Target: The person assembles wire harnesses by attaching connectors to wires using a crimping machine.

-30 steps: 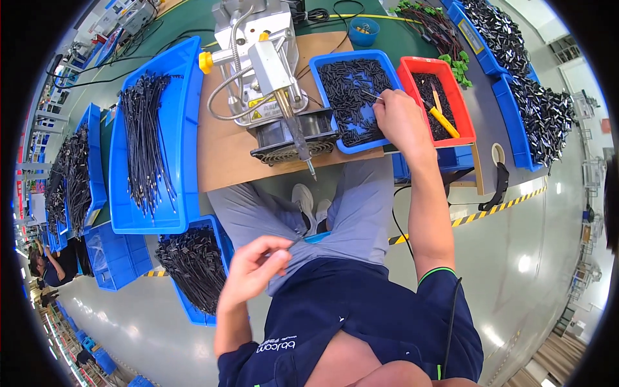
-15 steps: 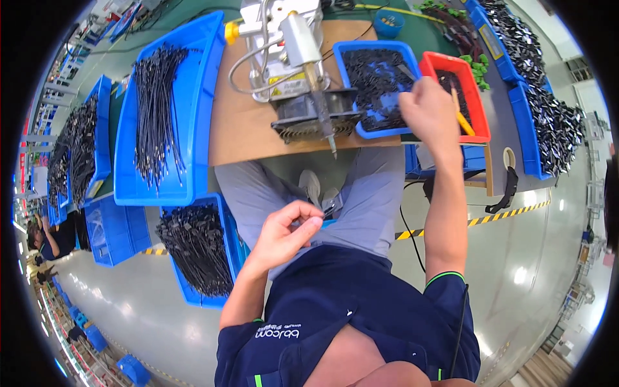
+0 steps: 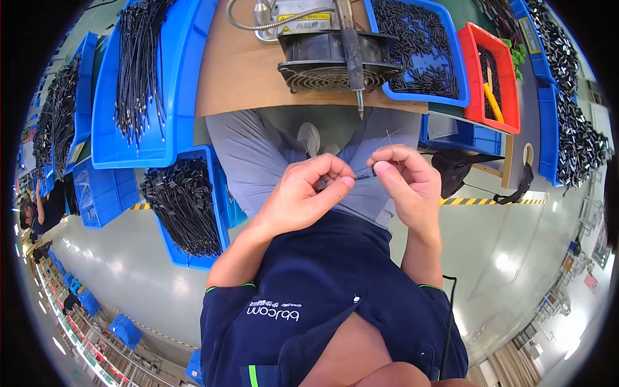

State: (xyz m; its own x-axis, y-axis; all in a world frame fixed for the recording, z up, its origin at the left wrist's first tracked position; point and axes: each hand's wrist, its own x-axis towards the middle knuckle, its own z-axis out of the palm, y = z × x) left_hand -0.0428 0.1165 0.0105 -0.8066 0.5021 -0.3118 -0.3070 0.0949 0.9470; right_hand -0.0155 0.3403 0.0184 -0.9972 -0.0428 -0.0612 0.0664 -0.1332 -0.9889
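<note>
Over my lap, my left hand (image 3: 314, 191) is closed in a pinch on a small dark piece (image 3: 365, 174), whose end sticks out from the fingertips. My right hand (image 3: 411, 185) meets it from the other side, thumb and forefinger closed on a tiny black part at the piece's tip. A thin stiff wire (image 3: 389, 137) stands up from the right fingers; where it ends is hidden. Just beyond the hands, a soldering iron (image 3: 353, 55) points its tip down past the table edge, in front of a black fan (image 3: 335, 76).
A blue bin of short black tubes (image 3: 463, 93) and a red bin (image 3: 514, 119) with a yellow-handled tool stand at the table's right. To the left are a blue bin of black cables (image 3: 169, 129) and a lower cable bin (image 3: 161, 235). Another person (image 3: 42, 209) is far left.
My right hand has come back from the bin of black tubes to meet my left hand over my lap. The left hand has moved slightly right and up. The view has shifted.
</note>
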